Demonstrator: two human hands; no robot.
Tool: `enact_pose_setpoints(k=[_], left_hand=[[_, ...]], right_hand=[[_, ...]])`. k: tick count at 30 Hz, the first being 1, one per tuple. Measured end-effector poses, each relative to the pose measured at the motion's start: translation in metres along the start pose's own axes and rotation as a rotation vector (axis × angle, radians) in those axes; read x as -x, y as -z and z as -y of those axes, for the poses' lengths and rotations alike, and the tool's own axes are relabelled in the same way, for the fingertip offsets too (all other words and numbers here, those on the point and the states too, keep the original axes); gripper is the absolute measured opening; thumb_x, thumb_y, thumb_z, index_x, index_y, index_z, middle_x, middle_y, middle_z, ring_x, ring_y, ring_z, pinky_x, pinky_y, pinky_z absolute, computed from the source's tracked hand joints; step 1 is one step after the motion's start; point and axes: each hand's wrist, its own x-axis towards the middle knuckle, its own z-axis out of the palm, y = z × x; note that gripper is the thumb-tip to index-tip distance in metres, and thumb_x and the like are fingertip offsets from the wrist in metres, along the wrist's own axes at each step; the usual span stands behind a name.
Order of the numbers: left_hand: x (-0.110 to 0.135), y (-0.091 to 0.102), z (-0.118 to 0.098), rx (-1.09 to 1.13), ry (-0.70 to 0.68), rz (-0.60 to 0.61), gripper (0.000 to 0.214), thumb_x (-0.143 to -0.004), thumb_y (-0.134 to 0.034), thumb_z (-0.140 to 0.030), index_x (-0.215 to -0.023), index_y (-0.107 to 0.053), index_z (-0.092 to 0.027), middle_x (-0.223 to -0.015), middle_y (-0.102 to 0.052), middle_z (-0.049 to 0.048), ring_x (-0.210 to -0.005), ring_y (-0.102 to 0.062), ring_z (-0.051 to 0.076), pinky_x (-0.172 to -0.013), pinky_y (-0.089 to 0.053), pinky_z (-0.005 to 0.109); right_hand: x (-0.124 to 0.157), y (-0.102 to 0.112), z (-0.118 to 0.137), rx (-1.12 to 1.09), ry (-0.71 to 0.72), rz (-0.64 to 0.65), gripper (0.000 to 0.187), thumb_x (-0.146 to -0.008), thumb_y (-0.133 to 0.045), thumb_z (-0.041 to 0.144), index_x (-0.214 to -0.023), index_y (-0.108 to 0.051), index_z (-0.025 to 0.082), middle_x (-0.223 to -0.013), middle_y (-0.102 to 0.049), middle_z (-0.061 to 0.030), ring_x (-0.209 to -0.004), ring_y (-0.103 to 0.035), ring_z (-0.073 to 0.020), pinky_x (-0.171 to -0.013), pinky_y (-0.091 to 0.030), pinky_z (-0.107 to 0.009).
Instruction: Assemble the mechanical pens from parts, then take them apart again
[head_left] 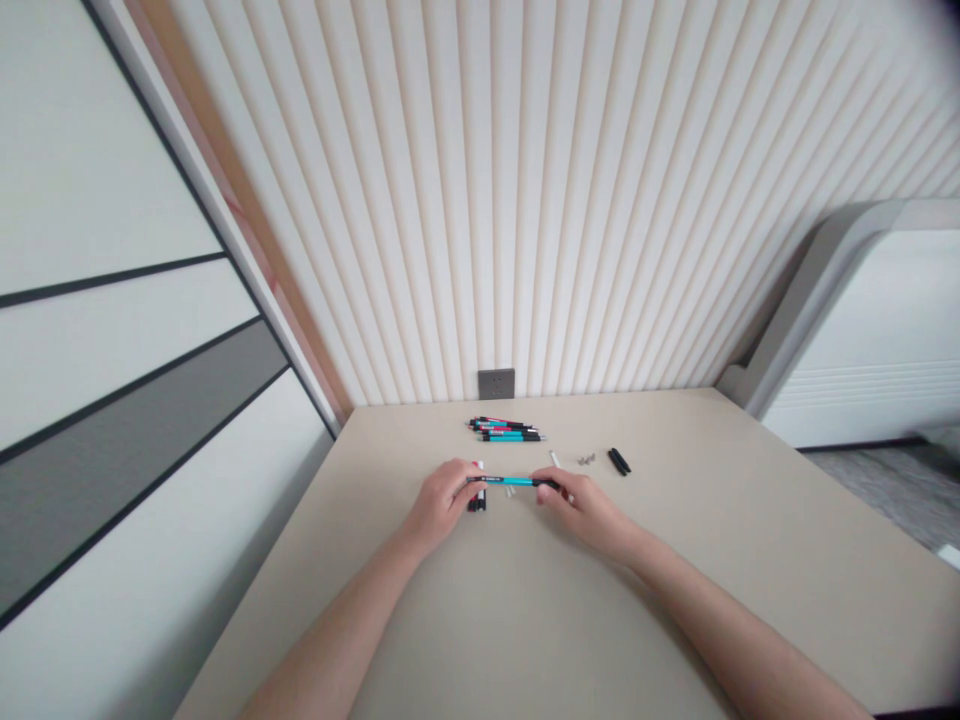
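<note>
Near edge: bare table (525, 620), a forearm coming in from each side.

Left hand (442, 498) is narrow, fingertips pinched on one end of the turquoise-and-black pen (517, 481). Right hand (576, 502) is closed round the other, black end. Pen sits roughly level between them, above the table, in front of the person. Whether the barrel is whole or parted under the right fingers: can't tell.

Dark and red-white pieces (478, 503) lie by the left fingertips, partly hidden. Small pale bits (510, 491) just beyond the gap between the hands.

Step in hand, my read: two-handed work on the one pen, each hand owning an end. Next move calls for both grips kept on one axis, steady pinch left, fine finger control right. Slip risk: small bits below get knocked.

Further out: white strip (554, 459), small grey bits (586, 460), black pieces (619, 461) to the right. Beyond those, the pile of pens (506, 430), nobody touching it. Then wall socket (496, 384) and ribbed wall (517, 200).
</note>
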Motion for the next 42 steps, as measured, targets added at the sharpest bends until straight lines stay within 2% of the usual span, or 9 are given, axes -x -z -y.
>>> enact_pose_setpoints(k=[2, 5, 8, 13, 19, 26, 33, 38, 42], left_hand=[[0.000, 0.000, -0.001, 0.003, -0.007, 0.006, 0.025, -0.097, -0.047, -0.038, -0.093, -0.063, -0.020, -0.085, -0.067, 0.0051, -0.083, -0.063, 0.018, -0.078, -0.048, 0.029], [0.000, -0.001, -0.001, 0.010, -0.003, 0.012, 0.023, -0.097, -0.049, -0.037, -0.094, -0.064, -0.020, -0.086, -0.068, 0.0048, -0.083, -0.063, 0.018, -0.078, -0.048, 0.029], [0.000, -0.001, 0.000, 0.005, 0.003, 0.014, 0.021, -0.096, -0.051, -0.035, -0.094, -0.065, -0.020, -0.086, -0.067, 0.0046, -0.082, -0.062, 0.018, -0.076, -0.048, 0.028], [0.001, -0.001, 0.001, -0.001, 0.008, 0.024, 0.023, -0.097, -0.049, -0.036, -0.094, -0.064, -0.019, -0.084, -0.066, 0.0042, -0.081, -0.062, 0.017, -0.076, -0.047, 0.027], [0.000, 0.001, 0.000, 0.004, 0.041, 0.008, 0.024, -0.097, -0.049, -0.037, -0.094, -0.064, -0.018, -0.084, -0.066, 0.0051, -0.081, -0.063, 0.018, -0.075, -0.048, 0.028], [-0.001, 0.000, -0.005, 0.057, 0.108, 0.004, 0.020, -0.094, -0.052, -0.035, -0.095, -0.063, -0.019, -0.086, -0.068, 0.0043, -0.080, -0.063, 0.018, -0.075, -0.048, 0.028], [-0.002, 0.003, 0.000, 0.065, 0.256, -0.094, 0.026, -0.096, -0.046, -0.038, -0.090, -0.063, -0.019, -0.081, -0.067, 0.0020, -0.077, -0.062, 0.017, -0.073, -0.047, 0.028], [-0.002, 0.002, 0.001, 0.077, 0.251, -0.050, 0.028, -0.096, -0.045, -0.039, -0.092, -0.063, -0.018, -0.082, -0.067, 0.0028, -0.077, -0.061, 0.017, -0.073, -0.047, 0.028], [-0.002, 0.000, -0.003, 0.095, 0.211, -0.032, 0.025, -0.095, -0.047, -0.037, -0.093, -0.064, -0.019, -0.085, -0.068, 0.0033, -0.077, -0.061, 0.016, -0.074, -0.047, 0.028]], right_hand=[[0.000, 0.000, 0.001, 0.026, 0.001, 0.005, 0.022, -0.093, -0.047, 0.033, -0.101, -0.063, 0.020, -0.083, -0.066, -0.0020, -0.070, -0.055, -0.0143, -0.065, -0.041, -0.026], [0.000, 0.000, 0.000, 0.049, -0.001, -0.017, 0.023, -0.090, -0.054, 0.035, -0.107, -0.061, 0.020, -0.084, -0.067, -0.0015, -0.069, -0.054, -0.0141, -0.063, -0.041, -0.026], [-0.001, -0.001, -0.002, 0.067, 0.021, 0.017, 0.023, -0.094, -0.048, 0.034, -0.103, -0.064, 0.020, -0.081, -0.067, -0.0017, -0.066, -0.054, -0.0138, -0.063, -0.040, -0.026], [-0.001, -0.001, -0.001, 0.093, 0.025, -0.098, 0.020, -0.092, -0.052, 0.034, -0.104, -0.060, 0.020, -0.085, -0.066, -0.0021, -0.068, -0.054, -0.0142, -0.063, -0.040, -0.025], [0.001, 0.003, 0.004, 0.092, 0.079, 0.003, 0.030, -0.096, -0.045, 0.039, -0.107, -0.066, 0.020, -0.090, -0.070, -0.0050, -0.073, -0.060, -0.0162, -0.067, -0.043, -0.027], [0.000, 0.004, 0.007, 0.107, 0.094, -0.040, 0.029, -0.096, -0.045, 0.035, -0.105, -0.067, 0.020, -0.089, -0.071, -0.0056, -0.073, -0.060, -0.0163, -0.067, -0.044, -0.027], [0.001, 0.012, -0.002, 0.109, 0.077, -0.079, 0.025, -0.093, -0.049, 0.029, -0.113, -0.062, 0.022, -0.090, -0.071, -0.0031, -0.077, -0.063, -0.0166, -0.069, -0.045, -0.028], [0.003, 0.010, 0.002, 0.124, 0.094, -0.013, 0.031, -0.095, -0.046, 0.030, -0.122, -0.061, 0.024, -0.101, -0.071, -0.0045, -0.079, -0.063, -0.0161, -0.071, -0.046, -0.027], [0.002, 0.006, 0.003, 0.122, 0.091, 0.022, 0.028, -0.094, -0.049, 0.038, -0.110, -0.066, 0.022, -0.097, -0.071, -0.0043, -0.075, -0.061, -0.0155, -0.069, -0.045, -0.026]])
